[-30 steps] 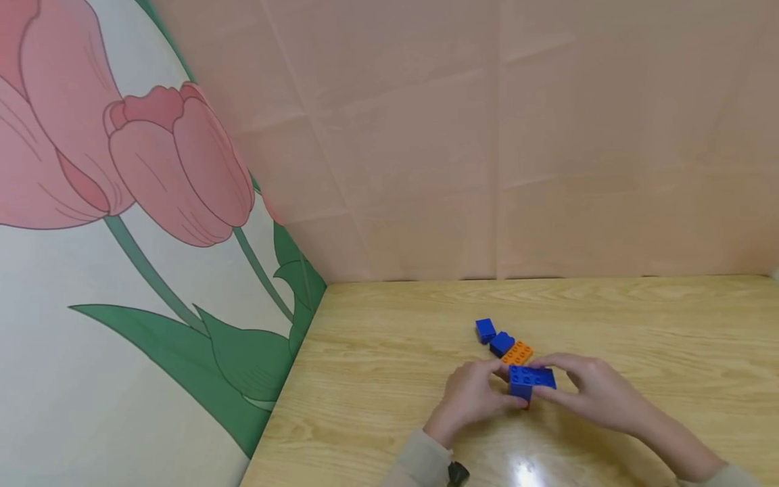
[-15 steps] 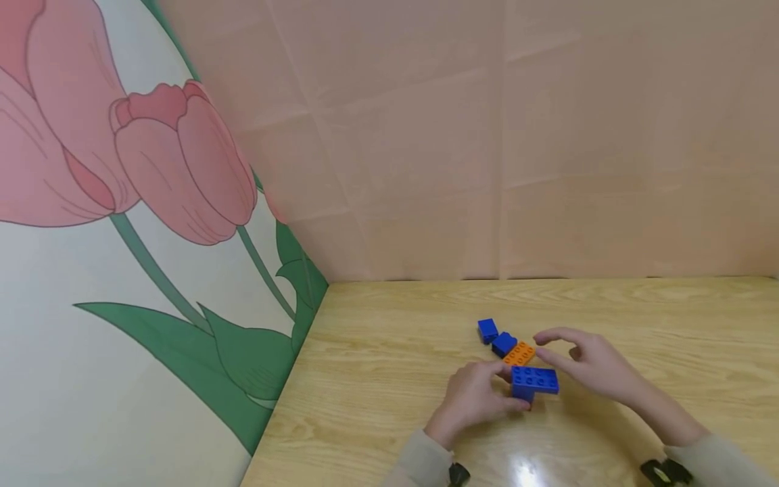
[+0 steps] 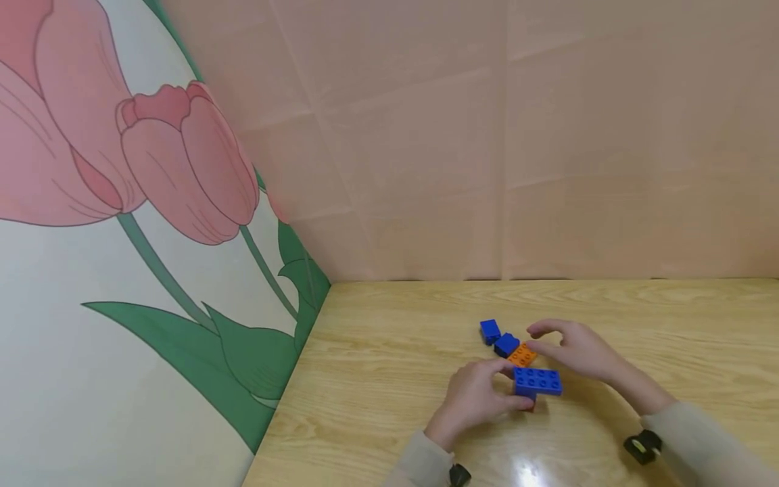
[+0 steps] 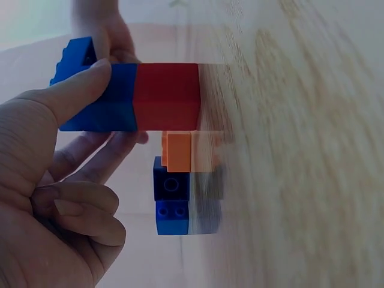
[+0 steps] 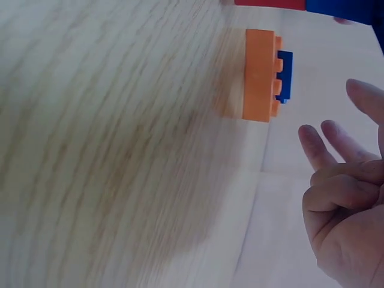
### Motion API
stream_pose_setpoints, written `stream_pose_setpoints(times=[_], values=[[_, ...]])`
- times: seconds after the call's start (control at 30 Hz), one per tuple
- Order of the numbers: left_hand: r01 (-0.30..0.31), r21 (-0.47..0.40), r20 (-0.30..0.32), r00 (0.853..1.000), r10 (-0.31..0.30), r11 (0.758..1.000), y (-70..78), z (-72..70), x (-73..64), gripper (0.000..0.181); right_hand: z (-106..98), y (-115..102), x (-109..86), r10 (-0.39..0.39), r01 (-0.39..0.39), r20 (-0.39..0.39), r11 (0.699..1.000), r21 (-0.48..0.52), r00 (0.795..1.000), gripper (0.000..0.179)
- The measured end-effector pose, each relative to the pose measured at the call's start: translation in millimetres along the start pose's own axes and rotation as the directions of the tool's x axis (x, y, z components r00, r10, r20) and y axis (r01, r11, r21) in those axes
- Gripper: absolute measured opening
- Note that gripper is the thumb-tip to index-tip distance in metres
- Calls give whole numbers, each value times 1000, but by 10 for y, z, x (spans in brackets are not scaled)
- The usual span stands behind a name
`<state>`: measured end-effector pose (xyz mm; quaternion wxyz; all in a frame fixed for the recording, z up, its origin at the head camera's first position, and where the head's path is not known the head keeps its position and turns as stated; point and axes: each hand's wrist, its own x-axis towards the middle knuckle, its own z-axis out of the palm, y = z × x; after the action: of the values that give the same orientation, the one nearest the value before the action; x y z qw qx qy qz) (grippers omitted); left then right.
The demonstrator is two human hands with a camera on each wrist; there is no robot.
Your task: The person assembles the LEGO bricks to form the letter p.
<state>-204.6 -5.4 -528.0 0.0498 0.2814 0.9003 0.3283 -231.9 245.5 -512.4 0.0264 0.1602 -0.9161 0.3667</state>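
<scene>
My left hand [image 3: 475,396] pinches a stack of toy building bricks between thumb and forefinger. The stack has a red brick [image 4: 167,96] at the bottom against the table and blue bricks above it. Its top blue brick [image 3: 538,381] is long and studded, jutting out to the right. Just behind the stack lies an orange studded brick [image 3: 521,354]. My right hand [image 3: 581,348] hovers at the orange brick's right side, thumb and forefinger spread apart with nothing between them. In the right wrist view, a gap shows between these fingers and the orange brick [image 5: 259,75].
Two small blue bricks, one nearer [image 3: 506,345] and one farther [image 3: 489,331], lie in a slanting row behind the orange one. The wooden table [image 3: 377,379] meets a pinkish cloth backdrop [image 3: 426,169] behind and a tulip-printed panel [image 3: 182,284] on the left.
My right hand has let go of the long blue brick on the stack and moved back and left to the orange brick. The left hand keeps its pinch on the stack.
</scene>
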Motion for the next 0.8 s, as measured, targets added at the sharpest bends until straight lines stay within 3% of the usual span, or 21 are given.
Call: stream_pose_setpoints(times=[0.33,0.8], values=[[-49,-28,-3,999,49,998,-15,-4,-10,45,99,68,166,42,-42,48,999,-9,998,49],[-9,-27,-12,1000,8,1000,-9,-8,15,39,203,73,397,118,-121,190,993,3,975,51]])
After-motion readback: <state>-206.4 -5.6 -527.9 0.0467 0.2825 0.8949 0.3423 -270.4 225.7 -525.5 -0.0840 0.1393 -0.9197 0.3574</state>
